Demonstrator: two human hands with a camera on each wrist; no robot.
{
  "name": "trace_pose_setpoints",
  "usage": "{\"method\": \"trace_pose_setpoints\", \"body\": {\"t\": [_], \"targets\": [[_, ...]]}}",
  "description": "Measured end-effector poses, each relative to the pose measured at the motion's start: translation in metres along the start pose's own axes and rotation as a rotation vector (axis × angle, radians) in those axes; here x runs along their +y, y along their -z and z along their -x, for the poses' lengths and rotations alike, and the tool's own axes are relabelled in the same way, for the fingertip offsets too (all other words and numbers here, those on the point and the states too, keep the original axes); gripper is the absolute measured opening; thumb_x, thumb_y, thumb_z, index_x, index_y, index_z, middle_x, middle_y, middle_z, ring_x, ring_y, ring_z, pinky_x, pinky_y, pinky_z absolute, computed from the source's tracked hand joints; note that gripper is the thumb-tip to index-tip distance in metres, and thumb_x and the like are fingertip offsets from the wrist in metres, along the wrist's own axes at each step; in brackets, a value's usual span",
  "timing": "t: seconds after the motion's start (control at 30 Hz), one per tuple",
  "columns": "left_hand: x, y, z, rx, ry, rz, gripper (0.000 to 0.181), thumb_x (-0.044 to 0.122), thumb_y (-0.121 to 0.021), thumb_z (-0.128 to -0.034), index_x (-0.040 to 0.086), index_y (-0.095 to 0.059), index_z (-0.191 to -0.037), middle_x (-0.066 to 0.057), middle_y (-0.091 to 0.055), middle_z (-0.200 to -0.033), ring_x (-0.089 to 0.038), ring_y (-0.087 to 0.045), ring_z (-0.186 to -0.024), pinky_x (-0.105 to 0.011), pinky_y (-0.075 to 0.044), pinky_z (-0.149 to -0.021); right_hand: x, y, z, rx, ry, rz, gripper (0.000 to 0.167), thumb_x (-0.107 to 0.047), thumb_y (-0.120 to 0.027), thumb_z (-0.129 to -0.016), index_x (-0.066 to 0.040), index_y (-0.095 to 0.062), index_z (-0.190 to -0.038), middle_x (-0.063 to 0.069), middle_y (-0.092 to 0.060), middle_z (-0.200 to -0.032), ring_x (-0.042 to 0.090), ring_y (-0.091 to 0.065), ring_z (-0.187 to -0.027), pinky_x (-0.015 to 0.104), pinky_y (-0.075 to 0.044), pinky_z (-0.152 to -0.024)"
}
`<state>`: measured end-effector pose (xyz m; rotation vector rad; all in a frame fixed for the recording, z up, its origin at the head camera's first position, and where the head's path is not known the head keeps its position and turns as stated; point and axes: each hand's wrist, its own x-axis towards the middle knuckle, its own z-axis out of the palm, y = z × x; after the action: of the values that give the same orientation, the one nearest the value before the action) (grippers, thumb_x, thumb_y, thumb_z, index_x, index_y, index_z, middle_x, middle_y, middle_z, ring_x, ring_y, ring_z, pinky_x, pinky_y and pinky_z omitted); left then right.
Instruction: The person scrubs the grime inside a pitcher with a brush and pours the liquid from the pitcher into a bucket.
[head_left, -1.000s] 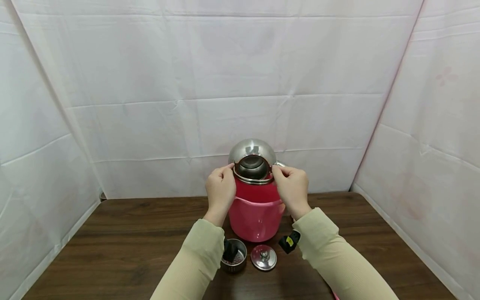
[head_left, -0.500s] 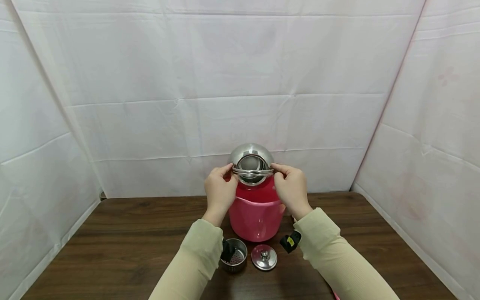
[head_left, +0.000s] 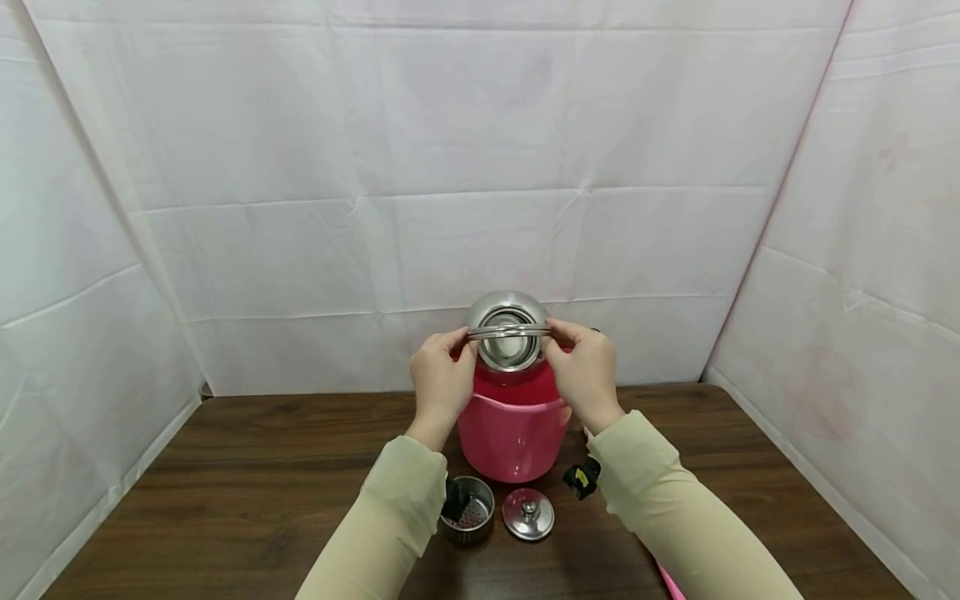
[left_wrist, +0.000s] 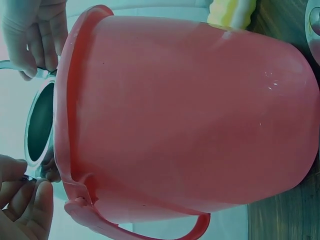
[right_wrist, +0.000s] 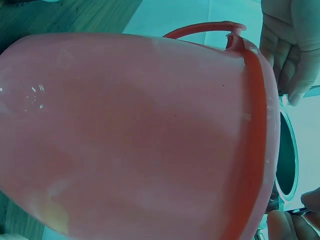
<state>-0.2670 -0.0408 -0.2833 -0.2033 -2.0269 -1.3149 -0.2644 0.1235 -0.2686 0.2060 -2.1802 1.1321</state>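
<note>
A shiny stainless steel teapot is tipped over the pink bucket, its round open mouth turned toward me. Its metal handle stretches as a bar between my hands. My left hand pinches the left end of that handle between thumb and fingers. At the right end, my right hand pinches it in the same way. Both hands hold the teapot above the bucket rim. In the right wrist view the teapot's rim shows beside the bucket's edge; the spout cannot be made out.
A perforated metal strainer and a round knobbed lid lie on the wooden table before the bucket. A yellow wavy-edged thing sits beside the bucket. Something pink shows under my right sleeve. White cloth walls surround the table.
The teapot has tilted and sunk slightly, so its mouth now faces me. The handle has swung from a visible loop to an edge-on bar across the mouth. Bucket, strainer and lid have stayed put.
</note>
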Motion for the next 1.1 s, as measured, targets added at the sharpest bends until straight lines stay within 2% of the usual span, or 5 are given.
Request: {"method": "trace_pose_setpoints", "body": {"t": [0.13, 0.33, 0.5, 0.8, 1.1], "targets": [[-0.002, 0.001, 0.000, -0.003, -0.025, -0.023, 0.023, 0.008, -0.067, -0.0849, -0.002, -0.071, -0.105, -0.017, -0.071, -0.093, -0.029, -0.066, -0.087, -0.040, -0.052, -0.075, 0.001, -0.002, -0.001, 0.016, 0.048, 0.039, 0.025, -0.008, -0.063, -0.086, -0.002, -0.071, -0.109, 0.013, -0.073, -0.095, 0.024, -0.069, -0.081, 0.036, -0.052, -0.072], [-0.004, 0.002, -0.005, 0.029, -0.138, -0.077, 0.021, 0.007, -0.065, -0.0847, -0.005, -0.071, -0.101, -0.019, -0.070, -0.087, -0.032, -0.066, -0.081, -0.041, -0.051, -0.071, 0.000, -0.002, -0.006, 0.036, 0.117, 0.085, 0.022, -0.011, -0.063, -0.086, -0.004, -0.073, -0.105, 0.011, -0.074, -0.088, 0.021, -0.069, -0.075, 0.037, -0.052, -0.068], [-0.002, 0.003, -0.009, 0.040, -0.217, -0.100, 0.019, 0.005, -0.063, -0.0850, -0.006, -0.072, -0.098, -0.019, -0.069, -0.083, -0.031, -0.064, -0.076, -0.041, -0.050, -0.068, -0.002, 0.001, -0.010, 0.026, 0.127, 0.113, 0.023, -0.012, -0.063, -0.086, -0.005, -0.073, -0.105, 0.011, -0.074, -0.087, 0.021, -0.069, -0.075, 0.038, -0.053, -0.068], [-0.003, 0.005, -0.014, 0.017, -0.230, -0.124, 0.020, 0.006, -0.062, -0.0865, -0.006, -0.072, -0.099, -0.018, -0.067, -0.081, -0.029, -0.062, -0.074, -0.040, -0.049, -0.067, -0.007, 0.006, -0.013, 0.016, 0.158, 0.152, 0.026, -0.011, -0.061, -0.084, -0.005, -0.073, -0.106, 0.010, -0.074, -0.086, 0.021, -0.070, -0.076, 0.039, -0.052, -0.068], [0.002, 0.010, -0.018, 0.041, -0.302, -0.138, 0.018, 0.006, -0.062, -0.0864, -0.005, -0.072, -0.097, -0.018, -0.066, -0.078, -0.028, -0.060, -0.072, -0.039, -0.048, -0.065, -0.013, 0.011, -0.017, 0.005, 0.194, 0.159, 0.025, -0.010, -0.060, -0.083, -0.001, -0.072, -0.103, 0.011, -0.074, -0.081, 0.022, -0.069, -0.071, 0.039, -0.051, -0.067]]}}
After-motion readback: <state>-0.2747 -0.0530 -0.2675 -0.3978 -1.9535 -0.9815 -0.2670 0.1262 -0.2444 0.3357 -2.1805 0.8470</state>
